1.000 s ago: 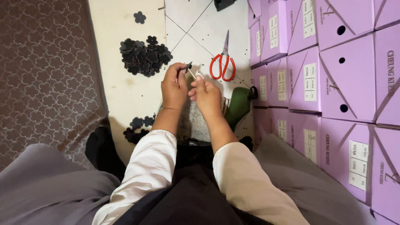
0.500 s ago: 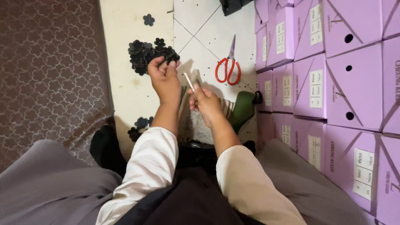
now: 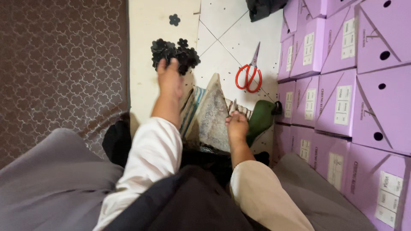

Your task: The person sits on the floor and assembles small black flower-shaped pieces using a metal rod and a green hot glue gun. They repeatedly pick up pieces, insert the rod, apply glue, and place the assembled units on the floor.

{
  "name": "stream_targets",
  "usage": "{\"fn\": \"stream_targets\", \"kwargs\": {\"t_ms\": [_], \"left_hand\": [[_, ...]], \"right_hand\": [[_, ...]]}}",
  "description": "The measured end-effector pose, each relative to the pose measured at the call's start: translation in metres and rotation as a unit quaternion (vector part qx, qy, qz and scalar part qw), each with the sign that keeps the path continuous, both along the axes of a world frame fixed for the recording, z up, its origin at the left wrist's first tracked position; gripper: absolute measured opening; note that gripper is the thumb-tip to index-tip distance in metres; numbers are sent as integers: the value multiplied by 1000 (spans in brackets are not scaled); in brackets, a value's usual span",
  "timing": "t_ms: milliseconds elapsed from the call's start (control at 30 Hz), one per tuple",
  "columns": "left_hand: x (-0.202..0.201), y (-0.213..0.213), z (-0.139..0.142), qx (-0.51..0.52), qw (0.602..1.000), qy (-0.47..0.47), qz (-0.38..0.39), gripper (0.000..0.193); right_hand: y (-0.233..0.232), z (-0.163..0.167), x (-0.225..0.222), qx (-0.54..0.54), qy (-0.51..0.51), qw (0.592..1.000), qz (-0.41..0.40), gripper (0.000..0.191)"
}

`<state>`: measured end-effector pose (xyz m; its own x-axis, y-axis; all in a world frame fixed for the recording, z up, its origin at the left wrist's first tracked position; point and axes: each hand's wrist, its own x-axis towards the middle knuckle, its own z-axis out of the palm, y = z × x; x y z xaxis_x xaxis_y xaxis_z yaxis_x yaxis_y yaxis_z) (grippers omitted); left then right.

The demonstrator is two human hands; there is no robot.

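Tiled floor, left hand reaching into black flower pieces, grip unclear, right hand clenched on thin metal tool

Soft even daylight, slight motion blur, wide-angle edges.

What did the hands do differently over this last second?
The left hand left the right hand and reached forward to the pile of black flower-shaped pieces, its fingers now at the pile's near edge. The right hand drew back toward the lap, gripping a thin metal tool. The red-handled scissors and purple boxes stayed put.
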<state>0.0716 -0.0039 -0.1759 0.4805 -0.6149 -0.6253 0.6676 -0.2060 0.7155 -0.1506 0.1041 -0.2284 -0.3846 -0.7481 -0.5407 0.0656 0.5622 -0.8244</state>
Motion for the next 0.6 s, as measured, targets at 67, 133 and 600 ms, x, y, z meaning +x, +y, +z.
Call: {"fn": "stream_targets", "kwargs": {"t_ms": [67, 133, 600], "left_hand": [[25, 7, -2, 65, 996, -60, 22, 54], [41, 28, -11, 51, 987, -152, 24, 51], [98, 220, -64, 164, 687, -638, -308, 35]], "right_hand": [[-1, 5, 2, -5, 10, 1000, 5, 25], [-1, 5, 0, -11, 23, 1000, 7, 22], [20, -10, -3, -45, 26, 997, 60, 13]]}}
